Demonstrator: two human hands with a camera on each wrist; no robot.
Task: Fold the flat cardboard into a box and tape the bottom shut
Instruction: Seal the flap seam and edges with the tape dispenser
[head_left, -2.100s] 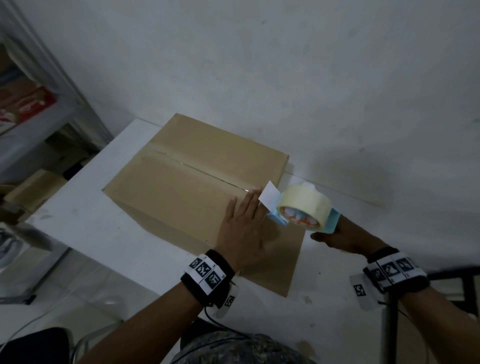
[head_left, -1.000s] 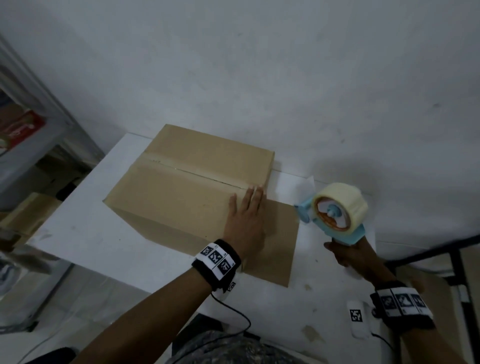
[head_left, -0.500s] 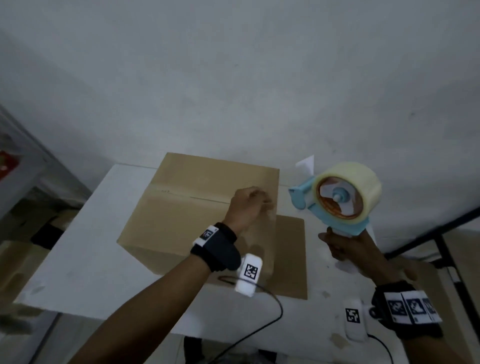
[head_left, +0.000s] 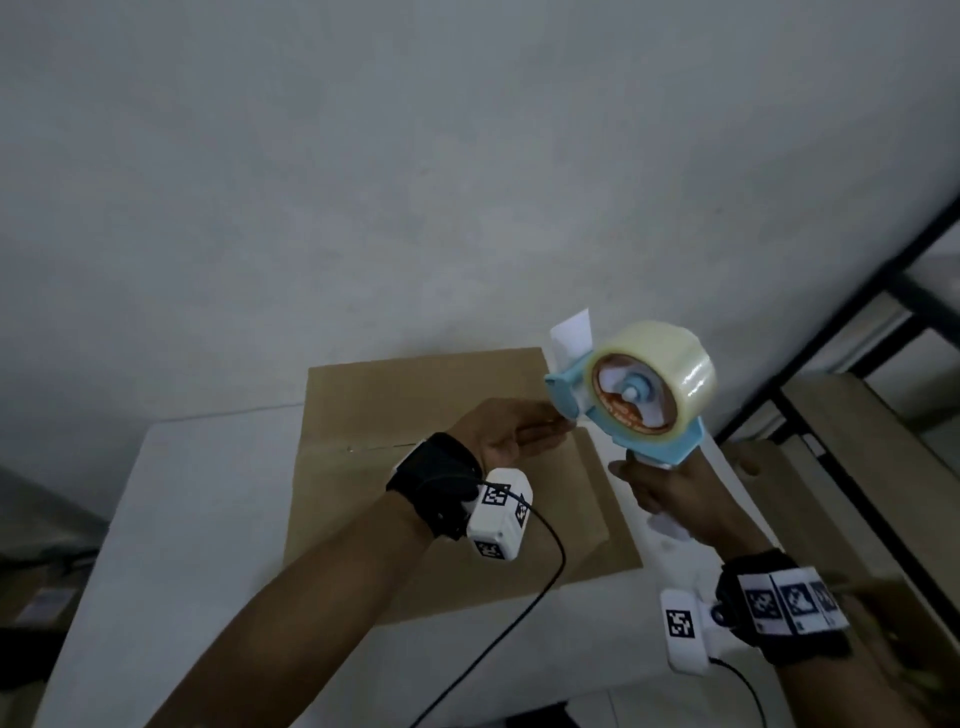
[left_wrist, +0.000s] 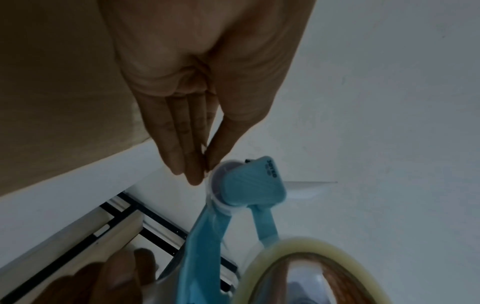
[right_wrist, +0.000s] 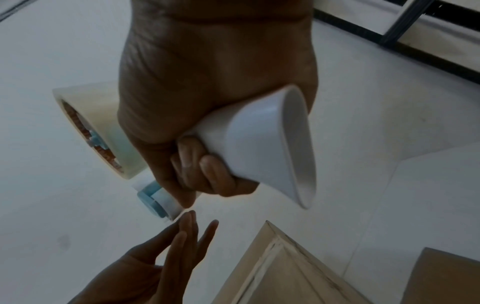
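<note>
Brown cardboard, already folded into a box (head_left: 415, 415), is seen on the white table (head_left: 208, 493), bottom flaps uppermost, with the seam (head_left: 374, 446) between them not visibly taped. A flap of cardboard (head_left: 597, 519) lies flat on the table at the box's right side.

The left hand (head_left: 511, 436), which was pressed flat on the box top two seconds ago, has been lifted off it and brought up to the nose of the tape dispenser (head_left: 631, 397). In the left wrist view its straight fingers (left_wrist: 182, 144) and thumb are closed together at the roller; a thin clear film seems to be nipped between them, though this cannot be told for certain.

Further right, the dispenser, carried low beside the box earlier, has been raised clear of it and is now held upright over the box's right edge. The right hand (head_left: 670, 493) is wrapped firmly round its white handle (right_wrist: 259, 144), and the tape roll (head_left: 654, 382) faces the camera.

From this it is judged that the tape's free end is being found and drawn out, so taping of the seam has yet to begin. With the box left unheld, the flaps may spring apart.
</note>
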